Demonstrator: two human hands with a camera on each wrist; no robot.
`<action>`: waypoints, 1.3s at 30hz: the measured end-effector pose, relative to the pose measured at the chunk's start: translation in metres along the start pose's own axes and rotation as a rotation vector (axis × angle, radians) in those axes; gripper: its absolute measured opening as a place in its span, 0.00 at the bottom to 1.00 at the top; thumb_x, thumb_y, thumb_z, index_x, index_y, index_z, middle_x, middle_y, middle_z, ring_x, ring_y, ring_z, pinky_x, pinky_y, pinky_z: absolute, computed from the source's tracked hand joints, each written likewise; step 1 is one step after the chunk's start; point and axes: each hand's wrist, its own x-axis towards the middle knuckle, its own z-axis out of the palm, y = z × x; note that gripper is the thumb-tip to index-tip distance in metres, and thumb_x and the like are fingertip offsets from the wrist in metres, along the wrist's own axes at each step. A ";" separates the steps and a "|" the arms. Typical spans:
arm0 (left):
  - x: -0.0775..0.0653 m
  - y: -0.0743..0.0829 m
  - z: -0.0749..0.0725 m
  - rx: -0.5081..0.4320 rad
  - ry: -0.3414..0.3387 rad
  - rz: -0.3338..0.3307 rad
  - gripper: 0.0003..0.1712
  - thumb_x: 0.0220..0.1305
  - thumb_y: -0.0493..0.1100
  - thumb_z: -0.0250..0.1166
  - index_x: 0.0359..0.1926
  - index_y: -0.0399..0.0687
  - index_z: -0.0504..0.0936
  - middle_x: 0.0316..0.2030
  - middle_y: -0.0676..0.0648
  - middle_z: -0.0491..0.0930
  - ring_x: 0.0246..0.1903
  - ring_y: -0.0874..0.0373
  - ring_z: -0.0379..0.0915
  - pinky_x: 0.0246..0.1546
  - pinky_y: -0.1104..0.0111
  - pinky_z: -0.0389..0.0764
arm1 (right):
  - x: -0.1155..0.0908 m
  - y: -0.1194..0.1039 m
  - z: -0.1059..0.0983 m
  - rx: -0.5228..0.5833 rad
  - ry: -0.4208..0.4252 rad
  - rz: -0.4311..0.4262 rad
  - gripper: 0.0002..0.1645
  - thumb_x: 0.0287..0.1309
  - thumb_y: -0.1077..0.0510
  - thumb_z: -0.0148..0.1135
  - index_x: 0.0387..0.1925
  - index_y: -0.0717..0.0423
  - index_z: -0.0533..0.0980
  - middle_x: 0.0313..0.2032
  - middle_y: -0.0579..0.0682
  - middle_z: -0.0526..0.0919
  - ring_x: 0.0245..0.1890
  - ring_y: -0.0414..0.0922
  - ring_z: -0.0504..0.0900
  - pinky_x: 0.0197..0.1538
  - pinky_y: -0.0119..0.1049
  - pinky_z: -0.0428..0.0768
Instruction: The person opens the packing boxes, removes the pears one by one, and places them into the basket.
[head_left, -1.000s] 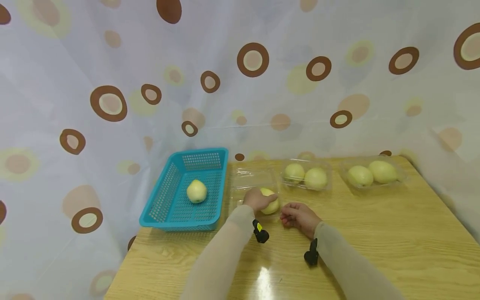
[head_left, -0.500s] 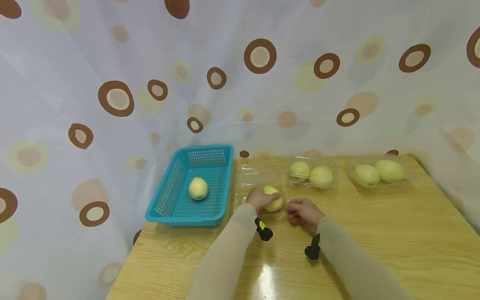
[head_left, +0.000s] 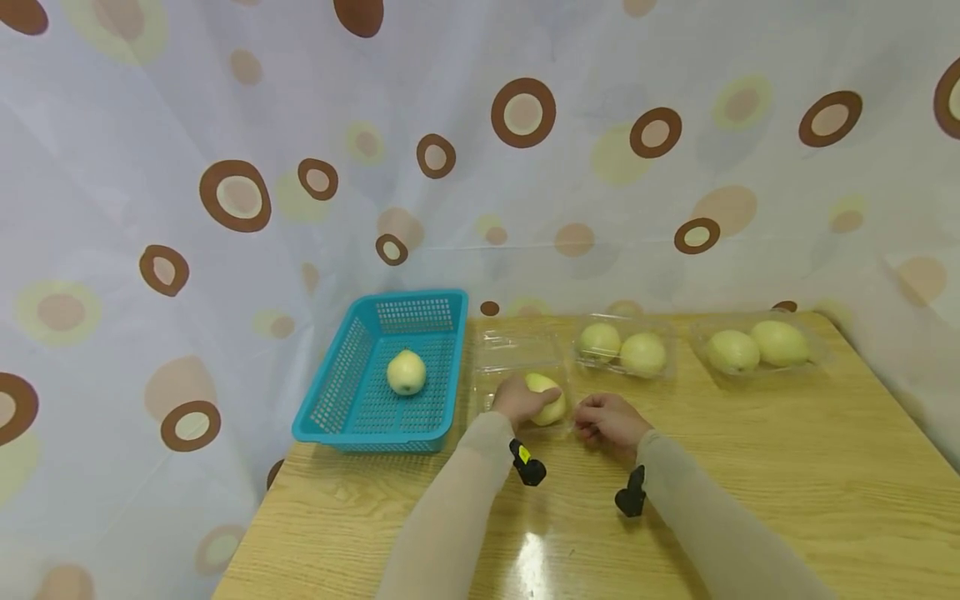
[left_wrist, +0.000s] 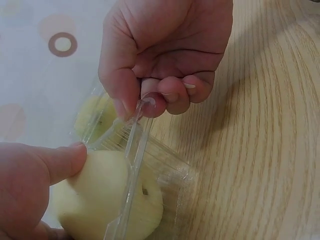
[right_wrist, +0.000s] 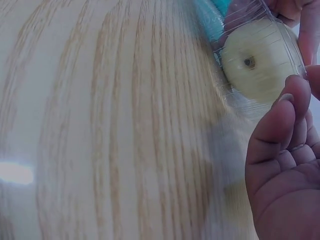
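Observation:
In the head view my left hand [head_left: 519, 400] grips a pale yellow pear [head_left: 553, 411] at the near half of a clear plastic clamshell box [head_left: 513, 348], whose lid lies open toward the wall. The left wrist view has the left thumb [left_wrist: 65, 161] on top of the pear. My right hand [head_left: 611, 421] pinches the box's near right corner between thumb and forefinger, its other fingers curled in. Through the clear wall, the right wrist view shows the pear's dark hollow end [right_wrist: 249, 62].
Left of the box stands a blue plastic basket [head_left: 303, 427] with one pear [head_left: 406, 372] in it. Two more clear boxes, one near [head_left: 663, 329] and one farther right [head_left: 819, 350], hold two pears each. A patterned sheet [head_left: 480, 208] hangs behind the wooden table [head_left: 750, 467].
The head view has shifted slightly. The pear in the basket has rolled a little to the right. Both hands keep their places at the box, the left on its pear.

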 end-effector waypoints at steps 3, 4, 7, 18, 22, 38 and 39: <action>0.000 0.000 0.001 -0.002 -0.004 0.001 0.38 0.54 0.61 0.70 0.51 0.35 0.73 0.34 0.46 0.73 0.31 0.53 0.70 0.29 0.65 0.72 | 0.001 0.000 -0.001 -0.048 0.019 -0.008 0.10 0.62 0.62 0.55 0.38 0.69 0.74 0.30 0.54 0.78 0.27 0.44 0.75 0.32 0.36 0.78; 0.001 0.000 0.001 -0.006 -0.006 -0.002 0.38 0.54 0.61 0.70 0.52 0.35 0.73 0.34 0.46 0.73 0.31 0.53 0.70 0.29 0.65 0.72 | 0.002 0.001 -0.001 -0.057 0.019 -0.011 0.10 0.62 0.61 0.56 0.37 0.68 0.74 0.31 0.53 0.78 0.27 0.44 0.75 0.32 0.36 0.78; 0.000 0.001 0.000 0.001 -0.013 -0.002 0.38 0.55 0.61 0.69 0.54 0.35 0.72 0.35 0.45 0.73 0.32 0.52 0.70 0.30 0.64 0.73 | 0.004 0.002 -0.001 -0.063 0.025 -0.017 0.08 0.62 0.62 0.56 0.35 0.66 0.74 0.30 0.53 0.78 0.27 0.45 0.75 0.32 0.36 0.78; -0.008 0.007 -0.004 -0.057 -0.001 -0.031 0.38 0.56 0.61 0.68 0.56 0.36 0.73 0.38 0.46 0.75 0.35 0.53 0.71 0.35 0.63 0.75 | 0.004 -0.003 -0.004 -0.106 0.019 -0.029 0.13 0.63 0.60 0.56 0.40 0.70 0.74 0.31 0.52 0.77 0.28 0.44 0.76 0.34 0.36 0.79; -0.008 0.008 -0.004 -0.101 -0.009 -0.043 0.37 0.55 0.62 0.68 0.53 0.38 0.74 0.36 0.47 0.75 0.34 0.53 0.71 0.34 0.63 0.74 | 0.004 -0.002 -0.004 -0.103 0.009 -0.027 0.13 0.62 0.61 0.55 0.40 0.71 0.74 0.31 0.52 0.77 0.29 0.45 0.76 0.34 0.36 0.78; -0.032 0.039 -0.027 -0.164 -0.013 0.088 0.37 0.56 0.63 0.68 0.55 0.41 0.70 0.38 0.47 0.74 0.35 0.53 0.72 0.34 0.61 0.77 | 0.005 0.003 -0.001 -0.071 0.046 -0.029 0.07 0.58 0.62 0.57 0.33 0.65 0.74 0.30 0.51 0.76 0.26 0.43 0.76 0.30 0.34 0.78; -0.035 0.042 -0.030 -0.162 -0.017 0.102 0.37 0.56 0.62 0.67 0.55 0.41 0.70 0.39 0.47 0.74 0.35 0.54 0.73 0.34 0.61 0.78 | 0.004 0.003 -0.001 -0.066 0.044 -0.025 0.07 0.58 0.62 0.57 0.33 0.64 0.74 0.30 0.51 0.76 0.26 0.43 0.76 0.31 0.34 0.78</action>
